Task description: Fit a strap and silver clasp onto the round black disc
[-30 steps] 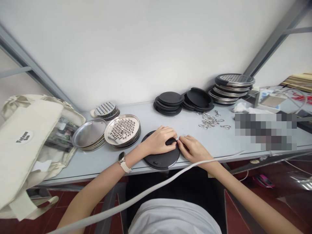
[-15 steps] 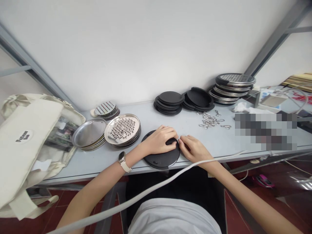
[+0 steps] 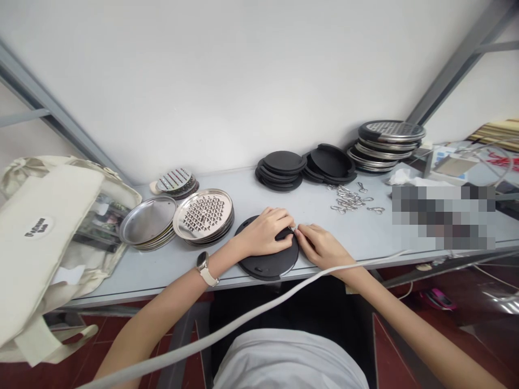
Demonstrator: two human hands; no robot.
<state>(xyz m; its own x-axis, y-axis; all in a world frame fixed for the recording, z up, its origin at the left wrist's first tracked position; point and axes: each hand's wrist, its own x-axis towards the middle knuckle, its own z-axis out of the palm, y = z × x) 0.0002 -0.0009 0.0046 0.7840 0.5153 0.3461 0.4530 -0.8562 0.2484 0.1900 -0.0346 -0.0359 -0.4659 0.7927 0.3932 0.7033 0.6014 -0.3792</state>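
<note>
A round black plastic disc (image 3: 267, 265) lies flat at the near edge of the grey table (image 3: 170, 267). My left hand (image 3: 265, 232), with a watch on its wrist, lies on top of the disc and its fingers curl over the disc's right rim. My right hand (image 3: 320, 246) sits just right of the rim with its fingers pinched on a small silver metal clip (image 3: 294, 230) at the disc's edge. Both hands touch each other at that spot.
Silver grater plates (image 3: 205, 216) and plain metal trays (image 3: 148, 221) are stacked left of the disc. Black discs (image 3: 281, 168), assembled graters (image 3: 387, 143) and loose metal clips (image 3: 351, 201) lie at the back right. A cream bag (image 3: 48, 237) stands far left. A white cable (image 3: 243, 319) crosses below.
Hardly anything has moved. Both hands stay on the right rim of the black disc; the fingers shift only slightly around the small clip.
</note>
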